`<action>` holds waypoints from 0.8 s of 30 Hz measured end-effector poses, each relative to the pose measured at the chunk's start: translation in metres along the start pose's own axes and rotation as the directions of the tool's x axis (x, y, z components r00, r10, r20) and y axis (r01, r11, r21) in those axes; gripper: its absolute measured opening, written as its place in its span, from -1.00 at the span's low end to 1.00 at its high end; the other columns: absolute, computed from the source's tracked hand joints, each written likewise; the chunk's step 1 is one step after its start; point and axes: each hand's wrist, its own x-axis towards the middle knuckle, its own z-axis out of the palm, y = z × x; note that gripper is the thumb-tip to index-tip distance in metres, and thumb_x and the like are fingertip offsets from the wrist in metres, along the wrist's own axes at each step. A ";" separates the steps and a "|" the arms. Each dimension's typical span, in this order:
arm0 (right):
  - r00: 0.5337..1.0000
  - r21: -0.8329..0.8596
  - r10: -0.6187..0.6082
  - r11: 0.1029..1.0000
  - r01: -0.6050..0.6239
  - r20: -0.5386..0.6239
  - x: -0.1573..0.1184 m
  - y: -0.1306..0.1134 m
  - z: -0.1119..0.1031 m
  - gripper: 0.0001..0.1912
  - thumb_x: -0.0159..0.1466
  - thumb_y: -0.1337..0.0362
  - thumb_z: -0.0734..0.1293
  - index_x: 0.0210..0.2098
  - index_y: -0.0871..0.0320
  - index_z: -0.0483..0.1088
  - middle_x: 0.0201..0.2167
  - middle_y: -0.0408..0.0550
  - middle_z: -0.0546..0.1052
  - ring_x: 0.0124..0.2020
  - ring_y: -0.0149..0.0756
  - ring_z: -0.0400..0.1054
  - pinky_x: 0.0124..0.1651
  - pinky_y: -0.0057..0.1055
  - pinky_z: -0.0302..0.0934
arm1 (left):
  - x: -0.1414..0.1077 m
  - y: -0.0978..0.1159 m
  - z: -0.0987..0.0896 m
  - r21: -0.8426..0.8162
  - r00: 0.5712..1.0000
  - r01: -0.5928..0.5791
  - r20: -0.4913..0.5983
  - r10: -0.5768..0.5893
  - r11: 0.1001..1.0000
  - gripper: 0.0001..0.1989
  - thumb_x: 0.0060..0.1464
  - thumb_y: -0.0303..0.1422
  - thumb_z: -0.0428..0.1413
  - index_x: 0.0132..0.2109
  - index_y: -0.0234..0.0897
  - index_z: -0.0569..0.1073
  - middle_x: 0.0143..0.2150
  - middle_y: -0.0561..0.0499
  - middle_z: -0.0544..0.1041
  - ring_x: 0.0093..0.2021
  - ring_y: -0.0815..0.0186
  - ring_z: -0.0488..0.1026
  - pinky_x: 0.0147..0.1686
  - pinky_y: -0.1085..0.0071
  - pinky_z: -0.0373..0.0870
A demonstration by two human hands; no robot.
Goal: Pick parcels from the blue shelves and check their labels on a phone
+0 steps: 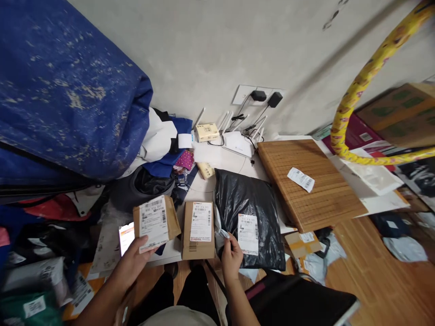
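Observation:
A small brown cardboard box (pixel 171 222) with a white shipping label is gripped in my left hand (pixel 137 251), tilted above the table's left front part. A lit phone screen (pixel 126 237) shows just left of it. Another labelled cardboard box (pixel 199 231) lies on the table between my hands. My right hand (pixel 232 253) is closed, with fingertips pinched on the edge of a grey plastic package (pixel 220 226) that is mostly hidden. Beside it rests a large black plastic parcel (pixel 249 203) with a white label (pixel 248 233).
A white router (pixel 239 144) and a small yellow box (pixel 207 132) stand by the wall. To the right is a wooden board (pixel 306 181) with a loose label. A blue bag (pixel 68 90) bulges at the left. A black chair (pixel 299 299) is in front; parcels lie on the floor.

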 end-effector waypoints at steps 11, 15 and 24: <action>0.991 0.030 -0.020 0.999 0.016 0.136 0.002 -0.012 -0.009 -0.65 0.09 0.03 0.29 -0.35 0.15 0.56 -0.24 0.13 0.62 -0.17 -0.03 0.47 -0.01 -0.05 0.34 | 0.003 0.005 0.019 0.045 0.999 -0.019 0.042 0.017 0.999 -0.28 -0.34 -0.30 0.29 0.10 -0.17 0.42 -0.06 -0.06 0.59 0.28 -0.11 0.17 0.28 -0.13 0.07; 0.987 0.031 -0.016 0.999 0.011 0.160 0.002 -0.015 -0.008 -0.66 0.11 0.05 0.28 -0.35 0.16 0.55 -0.24 0.13 0.61 -0.16 -0.03 0.47 0.00 -0.05 0.34 | 0.001 0.006 0.026 0.074 0.997 -0.012 0.074 0.006 0.997 -0.25 -0.39 -0.27 0.32 0.08 -0.21 0.44 -0.07 -0.09 0.59 0.24 -0.14 0.22 0.26 -0.12 0.12; 0.967 -0.007 -0.055 0.998 0.059 0.247 0.006 -0.011 -0.010 -0.66 0.18 0.07 0.24 -0.31 0.18 0.53 -0.19 0.16 0.59 -0.12 -0.07 0.45 0.05 -0.07 0.30 | -0.016 0.010 0.042 0.118 0.998 0.011 0.066 -0.019 0.993 -0.20 -0.49 -0.22 0.35 0.06 -0.21 0.45 -0.17 -0.12 0.62 0.20 -0.20 0.27 0.23 -0.14 0.15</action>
